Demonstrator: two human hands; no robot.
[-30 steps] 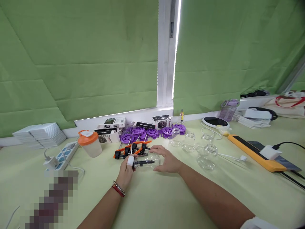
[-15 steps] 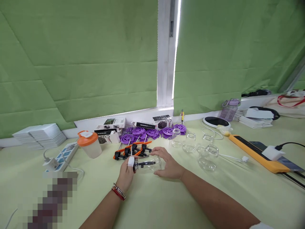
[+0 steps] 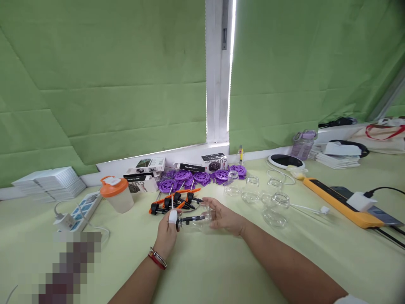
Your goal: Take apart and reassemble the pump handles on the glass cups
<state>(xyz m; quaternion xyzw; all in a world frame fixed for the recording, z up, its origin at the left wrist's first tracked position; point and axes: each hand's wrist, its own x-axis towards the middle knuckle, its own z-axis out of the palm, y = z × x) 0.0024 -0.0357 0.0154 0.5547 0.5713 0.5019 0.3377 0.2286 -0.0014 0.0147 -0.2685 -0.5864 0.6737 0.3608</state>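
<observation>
Just in front of me, a small clear glass jar [image 3: 202,219] lies on its side between my hands. Around its base end, the fingers of my right hand [image 3: 226,217] are wrapped. A white covering is on the thumb of my left hand [image 3: 167,230], which grips a black cap [image 3: 177,222] at the jar's mouth. From that cap a black stem [image 3: 193,218] runs lengthwise inside the jar. Beyond my hands lie several black-capped parts [image 3: 171,202] with orange pieces and metal rods. Several empty glass jars [image 3: 274,213] stand to the right.
Purple wheel-shaped pieces [image 3: 183,175] and printed boxes [image 3: 144,183] sit at the back. An orange-lidded shaker cup [image 3: 118,200] and a white power strip [image 3: 84,211] are on the left. On the right are an orange power strip [image 3: 341,204] and a round black-faced device [image 3: 286,161].
My right hand has shifted slightly, with its fingers closing further round the jar's base. My left hand still grips the black cap. The camera view has moved a little.
</observation>
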